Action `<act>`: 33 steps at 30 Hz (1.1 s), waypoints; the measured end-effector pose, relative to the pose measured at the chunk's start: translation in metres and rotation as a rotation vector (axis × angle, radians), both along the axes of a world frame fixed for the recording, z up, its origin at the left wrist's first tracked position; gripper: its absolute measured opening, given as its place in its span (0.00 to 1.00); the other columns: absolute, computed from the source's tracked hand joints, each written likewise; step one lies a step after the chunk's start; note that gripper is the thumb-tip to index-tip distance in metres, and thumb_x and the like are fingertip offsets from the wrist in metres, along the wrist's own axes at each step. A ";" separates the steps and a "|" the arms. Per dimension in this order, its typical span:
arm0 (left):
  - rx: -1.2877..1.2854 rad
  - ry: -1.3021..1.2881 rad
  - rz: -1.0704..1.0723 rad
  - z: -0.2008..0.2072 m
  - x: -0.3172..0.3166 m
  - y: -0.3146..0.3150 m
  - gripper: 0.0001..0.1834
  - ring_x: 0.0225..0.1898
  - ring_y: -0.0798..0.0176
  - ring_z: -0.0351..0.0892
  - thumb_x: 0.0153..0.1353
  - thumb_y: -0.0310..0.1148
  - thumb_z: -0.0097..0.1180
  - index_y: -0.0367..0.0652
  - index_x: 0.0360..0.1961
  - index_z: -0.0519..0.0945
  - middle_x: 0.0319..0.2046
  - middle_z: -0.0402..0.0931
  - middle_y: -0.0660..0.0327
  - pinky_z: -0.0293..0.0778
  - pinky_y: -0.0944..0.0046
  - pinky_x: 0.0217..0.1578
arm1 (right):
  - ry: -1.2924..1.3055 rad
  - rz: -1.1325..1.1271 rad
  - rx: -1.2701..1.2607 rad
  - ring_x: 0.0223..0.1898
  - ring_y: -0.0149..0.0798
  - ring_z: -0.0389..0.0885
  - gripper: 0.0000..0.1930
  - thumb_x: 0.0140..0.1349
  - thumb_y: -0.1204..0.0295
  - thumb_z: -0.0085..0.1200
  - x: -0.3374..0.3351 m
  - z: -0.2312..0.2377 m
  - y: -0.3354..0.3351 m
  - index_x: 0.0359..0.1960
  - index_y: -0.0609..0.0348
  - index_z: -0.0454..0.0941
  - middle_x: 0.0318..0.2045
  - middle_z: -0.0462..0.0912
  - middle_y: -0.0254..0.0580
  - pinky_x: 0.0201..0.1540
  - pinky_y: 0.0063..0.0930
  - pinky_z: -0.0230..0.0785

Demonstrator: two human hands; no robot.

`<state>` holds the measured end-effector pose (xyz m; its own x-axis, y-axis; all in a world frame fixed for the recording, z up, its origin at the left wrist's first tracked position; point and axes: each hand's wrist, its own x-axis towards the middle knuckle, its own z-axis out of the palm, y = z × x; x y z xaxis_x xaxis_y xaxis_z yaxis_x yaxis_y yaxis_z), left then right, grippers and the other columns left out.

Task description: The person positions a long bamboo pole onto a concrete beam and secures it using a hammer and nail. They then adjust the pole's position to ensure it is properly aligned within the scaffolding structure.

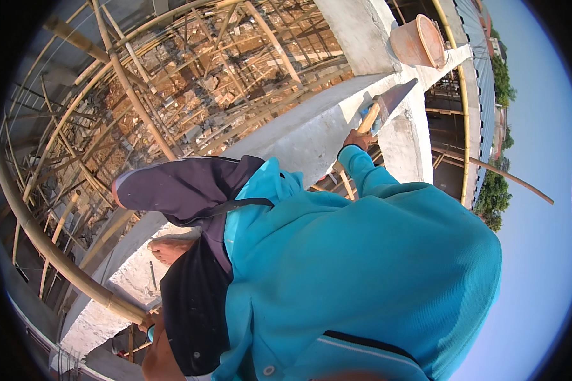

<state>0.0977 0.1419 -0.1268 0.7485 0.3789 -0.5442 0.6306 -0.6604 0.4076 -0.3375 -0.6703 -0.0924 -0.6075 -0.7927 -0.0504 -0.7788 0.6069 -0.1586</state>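
My right hand (pixel 358 140), at the end of a teal sleeve, is closed on the wooden handle of a flat-bladed trowel (pixel 397 98). The dark blade lies over the pale concrete beam (pixel 292 140), close to where it meets a crossing beam; its exact shape is hard to make out. At the lower left, my left hand (pixel 149 320) is closed around the end of a thick bamboo pole (pixel 63 257), partly hidden by my leg. My bare foot (pixel 170 250) rests on the near part of the beam, beside a thin dark rod (pixel 152 275).
A plaster-stained bucket (pixel 408 43) stands on the beam beyond the trowel. Bamboo scaffolding (pixel 140 95) crosses the drop on the left, above rubble-strewn ground (pixel 216 89). An upright bamboo pole (pixel 462 101) and a corrugated roof (pixel 480 70) lie to the right.
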 end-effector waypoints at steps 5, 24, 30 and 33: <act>0.003 -0.015 -0.001 0.001 0.003 -0.001 0.44 0.56 0.40 0.79 0.50 0.48 0.72 0.39 0.65 0.69 0.57 0.77 0.42 0.75 0.47 0.58 | -0.109 0.215 0.132 0.51 0.67 0.82 0.38 0.62 0.60 0.56 0.017 -0.016 0.077 0.71 0.58 0.55 0.52 0.81 0.69 0.58 0.56 0.71; 0.307 -0.007 0.093 0.018 -0.064 0.080 0.45 0.59 0.40 0.77 0.51 0.50 0.72 0.43 0.67 0.68 0.58 0.76 0.42 0.73 0.47 0.60 | 0.184 0.639 0.211 0.60 0.58 0.77 0.33 0.52 0.71 0.60 -0.078 -0.039 -0.133 0.64 0.61 0.70 0.61 0.75 0.56 0.65 0.46 0.70; 0.400 0.034 0.028 0.032 -0.075 0.049 0.52 0.69 0.38 0.67 0.57 0.54 0.65 0.40 0.76 0.56 0.70 0.64 0.38 0.65 0.54 0.68 | 0.259 0.758 0.207 0.57 0.58 0.78 0.30 0.53 0.69 0.60 -0.028 -0.026 -0.133 0.61 0.63 0.73 0.58 0.78 0.56 0.62 0.47 0.71; 0.319 0.053 0.153 0.016 -0.092 0.058 0.49 0.70 0.38 0.66 0.60 0.57 0.61 0.44 0.76 0.58 0.71 0.64 0.41 0.63 0.52 0.69 | 0.262 0.777 0.197 0.55 0.57 0.79 0.29 0.54 0.69 0.60 -0.011 -0.003 -0.131 0.60 0.64 0.74 0.57 0.79 0.56 0.61 0.47 0.71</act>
<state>0.0059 0.1996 -0.1110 0.6439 0.6414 -0.4170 0.7466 -0.6458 0.1596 -0.3483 -0.8014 -0.0954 0.0960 -0.9816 -0.1649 -0.9832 -0.1193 0.1380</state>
